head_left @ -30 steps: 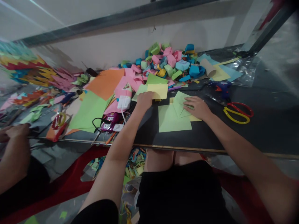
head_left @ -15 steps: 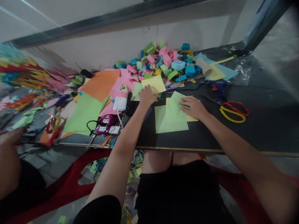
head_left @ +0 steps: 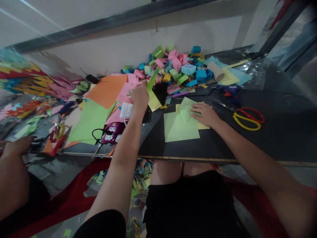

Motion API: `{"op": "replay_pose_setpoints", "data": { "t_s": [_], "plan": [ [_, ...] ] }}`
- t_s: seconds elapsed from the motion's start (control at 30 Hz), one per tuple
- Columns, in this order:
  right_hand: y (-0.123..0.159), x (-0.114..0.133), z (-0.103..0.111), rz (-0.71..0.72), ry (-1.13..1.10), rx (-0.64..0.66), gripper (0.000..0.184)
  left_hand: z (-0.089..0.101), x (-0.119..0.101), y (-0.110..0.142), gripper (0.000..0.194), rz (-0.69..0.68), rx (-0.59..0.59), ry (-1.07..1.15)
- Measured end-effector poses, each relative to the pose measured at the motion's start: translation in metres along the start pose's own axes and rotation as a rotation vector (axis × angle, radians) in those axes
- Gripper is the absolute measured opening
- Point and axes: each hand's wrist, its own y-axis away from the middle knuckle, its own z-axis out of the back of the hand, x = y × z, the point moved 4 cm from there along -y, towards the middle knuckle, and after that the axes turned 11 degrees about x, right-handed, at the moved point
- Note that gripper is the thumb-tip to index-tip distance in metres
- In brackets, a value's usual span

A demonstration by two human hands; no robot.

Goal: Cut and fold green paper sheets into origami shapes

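- Folded pale-green paper (head_left: 185,110) lies partly on a flat pale-green square paper sheet (head_left: 180,133), on the black tabletop (head_left: 284,132) before you.
- Your right hand (head_left: 204,112): palm down, fingers slightly spread, fingertips resting on the fold.
- Your left hand (head_left: 140,96): arm stretched forward, bright-green paper sheet (head_left: 152,80) tilted up beside it; can't tell if pinched.
- Red-and-yellow-handled metal scissors (head_left: 241,109): right of your right hand.

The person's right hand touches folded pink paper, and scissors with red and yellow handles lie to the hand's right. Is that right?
Not quite: the head view shows the person's right hand touching folded pale green paper, not pink. The metal scissors with red and yellow handles do lie to the hand's right.
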Motion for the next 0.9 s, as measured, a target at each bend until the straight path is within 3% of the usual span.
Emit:
{"op": "replay_pose_setpoints", "data": {
  "t_s": [0.1,0.17,0.23,0.3,0.47,0.53,0.6,0.67,0.73,0.83,0.9],
  "plan": [
    [-0.001,-0.001,-0.001,0.004,-0.007,-0.003,0.031,0.035,0.025,-0.001,0.066,0.091,-0.155,0.084],
    [-0.002,-0.002,-0.002,0.012,-0.011,-0.002,0.029,0.053,0.036,0.003,0.06,0.02,-0.254,0.16],
    [-0.002,-0.001,-0.001,0.014,-0.012,0.001,0.029,0.059,0.042,0.009,0.055,-0.027,-0.281,0.149],
    [-0.001,-0.001,-0.001,0.012,-0.006,0.005,0.029,0.05,0.046,0.013,0.051,-0.016,-0.208,0.071],
    [0.001,0.001,0.003,0.008,0.005,0.017,0.03,-0.01,0.062,0.006,0.045,0.109,0.219,-0.183],
    [0.001,0.001,0.004,0.008,0.002,0.019,0.029,-0.025,0.069,0.003,0.062,0.087,0.324,-0.195],
    [0.0,0.002,0.004,0.011,-0.002,0.023,0.029,-0.027,0.07,0.002,0.082,0.028,0.342,-0.202],
    [0.0,0.001,0.003,0.012,-0.004,0.019,0.03,-0.021,0.064,0.003,0.092,-0.03,0.297,-0.204],
    [0.0,0.001,0.002,0.01,-0.004,0.01,0.03,-0.013,0.046,0.003,0.087,-0.077,0.202,-0.145],
    [0.0,0.0,0.001,0.006,0.003,0.001,0.03,-0.014,-0.001,-0.001,0.052,-0.272,0.055,0.106],
    [0.001,0.0,0.002,0.005,0.012,-0.002,0.03,-0.028,-0.029,-0.009,0.043,-0.3,0.067,0.268]
  ]
}}
